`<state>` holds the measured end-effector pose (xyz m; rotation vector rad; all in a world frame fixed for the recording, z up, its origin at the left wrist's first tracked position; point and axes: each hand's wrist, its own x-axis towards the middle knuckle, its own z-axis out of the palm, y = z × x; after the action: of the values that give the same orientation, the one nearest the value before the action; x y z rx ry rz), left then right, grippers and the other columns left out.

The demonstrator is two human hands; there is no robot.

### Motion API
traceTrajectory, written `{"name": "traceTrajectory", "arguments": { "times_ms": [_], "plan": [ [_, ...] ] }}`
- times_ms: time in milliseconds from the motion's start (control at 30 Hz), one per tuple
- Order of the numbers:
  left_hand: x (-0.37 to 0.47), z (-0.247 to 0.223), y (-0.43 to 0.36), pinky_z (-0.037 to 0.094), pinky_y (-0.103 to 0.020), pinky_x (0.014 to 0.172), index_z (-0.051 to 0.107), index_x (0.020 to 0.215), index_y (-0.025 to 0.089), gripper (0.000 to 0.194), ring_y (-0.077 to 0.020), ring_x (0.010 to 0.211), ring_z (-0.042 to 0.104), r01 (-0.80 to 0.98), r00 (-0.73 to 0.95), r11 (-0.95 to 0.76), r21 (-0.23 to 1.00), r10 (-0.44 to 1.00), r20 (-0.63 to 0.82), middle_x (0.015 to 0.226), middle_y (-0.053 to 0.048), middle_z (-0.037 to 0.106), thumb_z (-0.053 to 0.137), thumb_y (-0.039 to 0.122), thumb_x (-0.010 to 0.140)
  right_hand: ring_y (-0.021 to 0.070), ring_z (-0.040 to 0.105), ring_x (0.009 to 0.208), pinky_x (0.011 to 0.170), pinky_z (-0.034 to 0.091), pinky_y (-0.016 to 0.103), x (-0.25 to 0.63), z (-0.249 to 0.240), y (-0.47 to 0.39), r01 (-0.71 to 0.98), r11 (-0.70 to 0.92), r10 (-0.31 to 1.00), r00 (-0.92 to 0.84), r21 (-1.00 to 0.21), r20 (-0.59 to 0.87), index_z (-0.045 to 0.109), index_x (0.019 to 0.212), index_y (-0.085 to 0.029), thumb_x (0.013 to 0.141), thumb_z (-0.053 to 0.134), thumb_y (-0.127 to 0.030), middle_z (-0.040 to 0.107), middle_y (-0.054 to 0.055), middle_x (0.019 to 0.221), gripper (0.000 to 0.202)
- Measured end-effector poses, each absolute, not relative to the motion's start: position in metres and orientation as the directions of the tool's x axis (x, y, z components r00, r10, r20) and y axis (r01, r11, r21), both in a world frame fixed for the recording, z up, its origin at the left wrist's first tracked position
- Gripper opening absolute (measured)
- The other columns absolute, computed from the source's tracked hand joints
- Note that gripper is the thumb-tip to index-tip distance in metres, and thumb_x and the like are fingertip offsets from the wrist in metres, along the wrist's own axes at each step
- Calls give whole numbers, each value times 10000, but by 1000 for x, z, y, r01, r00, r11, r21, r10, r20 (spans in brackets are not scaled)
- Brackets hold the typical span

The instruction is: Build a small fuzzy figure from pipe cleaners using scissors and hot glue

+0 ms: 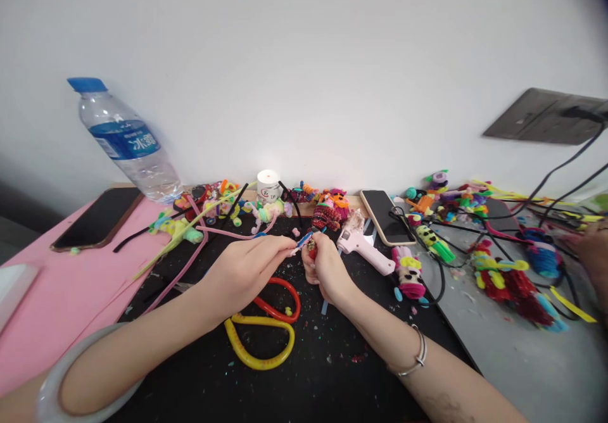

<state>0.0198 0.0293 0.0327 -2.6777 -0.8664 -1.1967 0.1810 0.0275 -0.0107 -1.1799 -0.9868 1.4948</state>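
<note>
In the head view, my left hand [251,263] pinches a blue-and-pink fuzzy strip [304,241], and my right hand [331,271] is closed around a small reddish item [312,252] right against it, too hidden to identify. I judge I'm mid-shaping the strip; the next move calls for a steady left pinch. A pink glue gun [365,251] lies just right of my hands, scissors [261,364] nearer me.

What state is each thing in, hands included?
Left hand: pinching blue piece
Right hand: closed on small red item, mostly hidden
Scissors: lying down, open or shut unclear
Glue gun: lying down, power unclear
Bottle: capped
Brown-cased phone: face up, screen dark
White-cased phone: face up, screen dark
Plug: in socket
</note>
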Motion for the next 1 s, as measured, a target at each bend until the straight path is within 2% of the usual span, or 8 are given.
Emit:
{"name": "traceTrajectory", "arguments": {
  "times_ms": [200,500,800,1000],
  "plan": [
    [18,33,31,535,-216,774,622,959,146,147,-142,780,692,534,560,-836,127,463,687,884,-52,731,493,166,892,56,163,309,299,145,176,181,-10,27,-166,-200,979,-76,-966,-190,345,452,-209,889,273,-384,225,-88,382,476],
    [14,33,31,538,-239,805,631,1013,152,191,-165,840,693,509,583,-850,133,454,673,931,-64,729,489,155,885,49,148,297,301,112,179,181,-6,28,-186,-248,968,-82,-951,-236,326,413,-208,876,275,-541,219,-85,356,573],
    [12,31,31,514,-220,817,596,1038,120,184,-154,848,678,520,623,-853,49,417,662,932,-75,716,506,138,879,53,144,293,289,118,179,179,-5,29,-179,-262,965,-41,-949,-258,330,412,-211,879,277,-396,217,-83,346,506],
    [12,32,31,522,-228,801,599,1032,128,183,-159,837,679,515,615,-855,62,419,668,929,-78,716,504,132,877,53,140,297,293,118,177,179,-5,29,-166,-261,965,-54,-951,-255,327,417,-215,876,287,-380,211,-86,351,489]
  ]
}}
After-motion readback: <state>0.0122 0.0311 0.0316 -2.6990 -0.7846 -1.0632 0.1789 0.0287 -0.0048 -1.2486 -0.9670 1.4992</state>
